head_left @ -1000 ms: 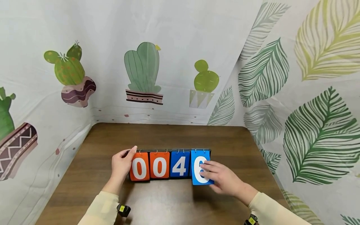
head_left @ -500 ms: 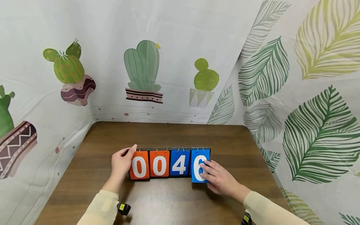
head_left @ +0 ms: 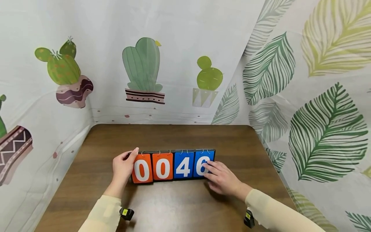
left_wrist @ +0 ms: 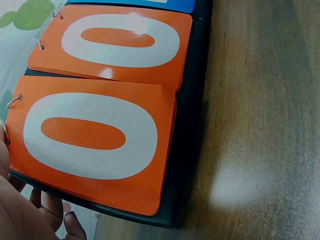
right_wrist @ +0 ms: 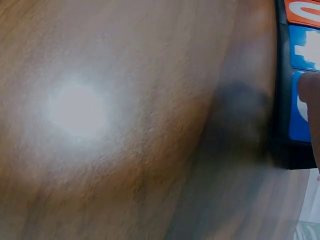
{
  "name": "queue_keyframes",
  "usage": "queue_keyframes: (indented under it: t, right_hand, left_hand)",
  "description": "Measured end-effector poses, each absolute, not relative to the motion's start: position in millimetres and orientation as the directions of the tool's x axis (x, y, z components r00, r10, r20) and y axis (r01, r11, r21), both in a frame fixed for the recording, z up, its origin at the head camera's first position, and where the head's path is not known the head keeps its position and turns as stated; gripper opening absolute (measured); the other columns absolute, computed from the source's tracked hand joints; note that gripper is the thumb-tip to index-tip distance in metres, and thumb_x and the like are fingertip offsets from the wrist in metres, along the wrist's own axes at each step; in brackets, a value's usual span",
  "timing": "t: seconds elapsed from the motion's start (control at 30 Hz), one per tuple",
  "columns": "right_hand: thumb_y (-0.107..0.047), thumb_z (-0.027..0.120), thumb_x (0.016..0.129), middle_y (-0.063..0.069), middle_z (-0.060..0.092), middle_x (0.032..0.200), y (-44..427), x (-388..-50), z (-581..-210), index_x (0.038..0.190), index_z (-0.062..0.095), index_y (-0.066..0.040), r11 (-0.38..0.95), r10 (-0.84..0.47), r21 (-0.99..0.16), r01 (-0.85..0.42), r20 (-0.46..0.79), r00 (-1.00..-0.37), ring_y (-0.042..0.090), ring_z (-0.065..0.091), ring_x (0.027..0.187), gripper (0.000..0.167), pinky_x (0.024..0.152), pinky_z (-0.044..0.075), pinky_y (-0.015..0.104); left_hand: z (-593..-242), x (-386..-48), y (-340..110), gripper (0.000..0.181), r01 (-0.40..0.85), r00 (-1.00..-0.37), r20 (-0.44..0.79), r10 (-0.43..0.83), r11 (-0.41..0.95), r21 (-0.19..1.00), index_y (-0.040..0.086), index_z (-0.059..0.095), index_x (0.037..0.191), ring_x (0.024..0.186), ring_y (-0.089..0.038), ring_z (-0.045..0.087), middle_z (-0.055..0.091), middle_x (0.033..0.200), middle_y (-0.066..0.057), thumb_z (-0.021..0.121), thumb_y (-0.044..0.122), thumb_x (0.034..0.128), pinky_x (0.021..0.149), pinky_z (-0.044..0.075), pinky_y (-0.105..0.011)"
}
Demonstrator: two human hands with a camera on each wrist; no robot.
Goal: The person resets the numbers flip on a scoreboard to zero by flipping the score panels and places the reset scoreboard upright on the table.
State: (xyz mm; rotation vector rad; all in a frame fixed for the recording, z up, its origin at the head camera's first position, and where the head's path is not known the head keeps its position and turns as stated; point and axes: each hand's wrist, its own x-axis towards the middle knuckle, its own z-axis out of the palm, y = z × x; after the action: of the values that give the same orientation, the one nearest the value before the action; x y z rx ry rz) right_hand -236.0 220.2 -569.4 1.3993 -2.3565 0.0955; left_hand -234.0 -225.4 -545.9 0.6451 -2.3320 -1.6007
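Observation:
A black flip scoreboard (head_left: 163, 180) stands on the table, its ringed cards reading 0, 0 in orange and 4, 6 in blue. My left hand (head_left: 123, 167) grips its left end, thumb at the top corner; in the left wrist view the fingers (left_wrist: 50, 207) reach behind the black backing. My right hand (head_left: 222, 178) lies with extended fingertips on the blue 6 card (head_left: 198, 164), covering part of the digit. The right wrist view shows a finger (right_wrist: 312, 100) over that card's face.
The brown wooden table (head_left: 174, 137) extends around the scoreboard. Behind it hangs a white cloth (head_left: 179, 48) printed with cacti, and on the right one with large leaves (head_left: 328, 135).
The 6 card, which hung forward and lower, now lies back level with the 4 card. My right hand moved slightly left with it. My left hand keeps its grip, and the head view has shifted a little.

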Motion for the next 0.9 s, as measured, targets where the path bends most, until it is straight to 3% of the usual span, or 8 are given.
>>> queue_keyframes:
  t: [0.1,0.3,0.37,0.47,0.6,0.7,0.8,0.9]
  right_hand:
    - [-0.030,0.081,0.084,0.006,0.068,0.139,214,-240,-562,0.112,0.077,-0.019,0.490,-0.820,0.125,-0.863,0.403,-0.408,0.028,0.060,0.133,0.031,0.103,0.053,0.050]
    - [-0.021,0.072,0.089,0.004,0.078,0.095,204,-254,-524,0.089,0.076,-0.011,0.471,-0.713,0.010,-0.882,0.593,-0.374,0.022,0.072,0.093,0.011,0.083,0.059,0.039]
    - [-0.017,0.073,0.087,0.002,0.076,0.085,205,-260,-509,0.084,0.074,-0.012,0.499,-0.631,-0.077,-0.863,0.650,-0.422,0.019,0.070,0.083,0.006,0.076,0.059,0.037]
    - [-0.013,0.075,0.086,-0.001,0.073,0.078,211,-275,-487,0.080,0.073,-0.014,0.552,-0.493,-0.265,-0.791,0.661,-0.566,0.013,0.066,0.072,0.006,0.068,0.057,0.032]
    - [-0.014,0.075,0.092,0.000,0.073,0.079,228,-304,-466,0.085,0.076,-0.015,0.571,-0.368,-0.567,-0.594,0.470,-0.802,0.008,0.060,0.069,0.007,0.064,0.052,0.025]
    - [-0.017,0.071,0.097,0.011,0.076,0.088,241,-327,-458,0.096,0.078,-0.009,0.551,-0.367,-0.728,-0.407,0.227,-0.902,0.007,0.064,0.073,0.010,0.068,0.055,0.027]
    - [-0.024,0.066,0.101,0.022,0.077,0.105,249,-349,-457,0.114,0.074,-0.003,0.550,-0.402,-0.809,-0.207,-0.039,-0.915,0.012,0.072,0.085,0.026,0.081,0.061,0.039]
    - [-0.034,0.060,0.104,0.025,0.072,0.122,250,-366,-461,0.131,0.066,-0.001,0.558,-0.434,-0.829,-0.034,-0.256,-0.864,0.022,0.074,0.103,0.043,0.098,0.056,0.053]
  left_hand:
    - [-547,-233,-226,0.065,-0.223,-0.864,-0.042,-0.503,0.306,0.925,0.012,0.079,0.112,0.100,-0.022,0.061,0.074,0.113,-0.014,0.070,0.070,0.0855,0.074,0.048,-0.019]
    - [-548,-233,-226,0.064,-0.223,-0.862,-0.033,-0.505,0.321,0.920,0.011,0.079,0.113,0.100,-0.022,0.062,0.074,0.114,-0.015,0.069,0.069,0.0866,0.073,0.047,-0.017]
    - [-548,-234,-225,0.065,-0.224,-0.867,-0.037,-0.497,0.322,0.920,0.011,0.079,0.114,0.101,-0.023,0.062,0.074,0.115,-0.015,0.068,0.070,0.0866,0.074,0.047,-0.017]
    - [-547,-235,-224,0.067,-0.223,-0.871,-0.046,-0.488,0.312,0.923,0.012,0.079,0.114,0.101,-0.023,0.062,0.074,0.114,-0.014,0.069,0.071,0.0854,0.075,0.048,-0.018]
    - [-546,-236,-223,0.067,-0.220,-0.881,-0.049,-0.471,0.314,0.924,0.011,0.078,0.114,0.102,-0.024,0.062,0.073,0.115,-0.015,0.068,0.071,0.0861,0.076,0.048,-0.020]
    - [-546,-235,-223,0.067,-0.221,-0.882,-0.051,-0.468,0.315,0.923,0.011,0.078,0.116,0.104,-0.025,0.063,0.073,0.117,-0.015,0.068,0.071,0.0867,0.077,0.048,-0.020]
    - [-547,-234,-224,0.067,-0.221,-0.879,-0.050,-0.474,0.311,0.925,0.011,0.078,0.115,0.104,-0.024,0.063,0.074,0.117,-0.015,0.068,0.071,0.0861,0.076,0.048,-0.018]
    - [-547,-234,-226,0.067,-0.218,-0.874,-0.042,-0.484,0.314,0.924,0.011,0.079,0.113,0.103,-0.023,0.062,0.074,0.115,-0.015,0.068,0.071,0.0859,0.075,0.047,-0.017]
